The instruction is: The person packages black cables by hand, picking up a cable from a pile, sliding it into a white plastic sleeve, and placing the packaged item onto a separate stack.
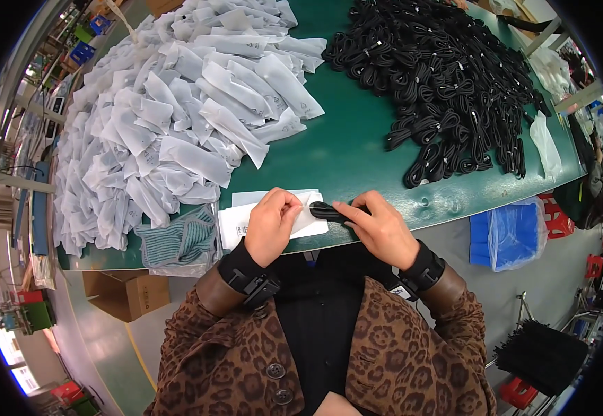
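Note:
With thumb and fingers closed, my left hand [271,220] pinches the edge of a white translucent bag [304,219] above a stack of flat white bags [232,223]. My right hand [382,227] grips a coiled black cable [325,211], whose looped end lies at the mouth of that bag. Both hands are close together at the table's near edge. Left of them rises a big heap of filled white bags [177,104]. A large pile of coiled black cables [440,83] lies at the far right.
A striped teal cloth [185,239] lies left of the bag stack on the green table [357,156]. A loose white bag [545,147] sits at the right. On the floor are a cardboard box [127,292] and a blue bin with a clear liner [509,234].

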The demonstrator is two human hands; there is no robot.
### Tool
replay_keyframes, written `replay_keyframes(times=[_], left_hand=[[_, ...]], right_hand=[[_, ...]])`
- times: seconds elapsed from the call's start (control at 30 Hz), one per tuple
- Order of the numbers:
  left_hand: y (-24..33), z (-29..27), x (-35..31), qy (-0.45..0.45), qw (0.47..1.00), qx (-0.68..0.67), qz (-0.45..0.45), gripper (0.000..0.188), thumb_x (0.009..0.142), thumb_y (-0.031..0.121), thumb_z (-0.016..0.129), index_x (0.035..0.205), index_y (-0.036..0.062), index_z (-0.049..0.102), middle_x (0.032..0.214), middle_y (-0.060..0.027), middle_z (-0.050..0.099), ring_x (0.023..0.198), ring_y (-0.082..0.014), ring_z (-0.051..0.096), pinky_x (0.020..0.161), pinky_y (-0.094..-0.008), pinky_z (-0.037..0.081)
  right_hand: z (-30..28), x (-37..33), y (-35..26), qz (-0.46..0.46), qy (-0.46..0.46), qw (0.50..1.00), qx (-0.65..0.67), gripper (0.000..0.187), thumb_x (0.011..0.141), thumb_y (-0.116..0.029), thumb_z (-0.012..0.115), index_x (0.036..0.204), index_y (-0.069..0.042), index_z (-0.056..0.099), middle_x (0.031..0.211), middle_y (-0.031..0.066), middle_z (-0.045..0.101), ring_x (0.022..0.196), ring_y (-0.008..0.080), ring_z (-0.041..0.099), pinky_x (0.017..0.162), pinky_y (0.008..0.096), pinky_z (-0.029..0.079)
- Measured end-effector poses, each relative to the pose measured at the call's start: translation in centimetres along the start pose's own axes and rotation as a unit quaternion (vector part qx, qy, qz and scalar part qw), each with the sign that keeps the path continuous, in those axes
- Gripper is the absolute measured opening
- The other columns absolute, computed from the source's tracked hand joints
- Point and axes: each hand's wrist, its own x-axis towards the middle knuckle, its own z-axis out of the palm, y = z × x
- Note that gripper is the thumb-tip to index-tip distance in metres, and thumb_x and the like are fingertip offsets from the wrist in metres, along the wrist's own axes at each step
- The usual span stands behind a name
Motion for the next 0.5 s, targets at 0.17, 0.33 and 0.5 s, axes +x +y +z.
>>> replay_keyframes(times=[0.17, 0.33, 0.5], left_hand=[[1.1, -0.3, 0.1, -0.006, 0.996, 0.015, 0.084, 0.012, 0.084, -0.001, 0.066, 0.09, -0.0018, 0.056, 0.089, -0.0136, 0.057, 0.076, -0.0321, 0.058, 0.067, -0.0379, 0.049], [2.2, -0.2, 0.5, -0.022, 0.975, 0.063, 0.212, 0.015, 0.082, -0.005, 0.068, 0.089, -0.0014, 0.056, 0.092, -0.0134, 0.057, 0.079, -0.0309, 0.059, 0.069, -0.0358, 0.049], [2.9, -0.6, 1.2, -0.009, 0.978, 0.048, 0.205, 0.017, 0.08, -0.007, 0.066, 0.089, -0.0008, 0.053, 0.094, -0.0152, 0.056, 0.084, -0.0351, 0.057, 0.073, -0.0392, 0.049]], right_hand=[[-0.5, 0.6, -0.3, -0.04, -0.017, 0.999, -0.031, 0.037, 0.086, -0.001, 0.067, 0.123, -0.006, 0.065, 0.092, 0.0124, 0.058, 0.081, 0.0294, 0.06, 0.07, 0.0347, 0.051], [0.5, 0.7, 0.5, 0.185, -0.034, 0.939, 0.289, 0.022, 0.091, -0.008, 0.067, 0.113, -0.005, 0.065, 0.087, 0.011, 0.06, 0.082, 0.0262, 0.063, 0.071, 0.0328, 0.051], [0.6, 1.5, -0.3, 0.223, -0.006, 0.914, 0.34, 0.024, 0.091, -0.01, 0.069, 0.114, -0.005, 0.064, 0.091, 0.0106, 0.06, 0.083, 0.0208, 0.062, 0.074, 0.0321, 0.052]])
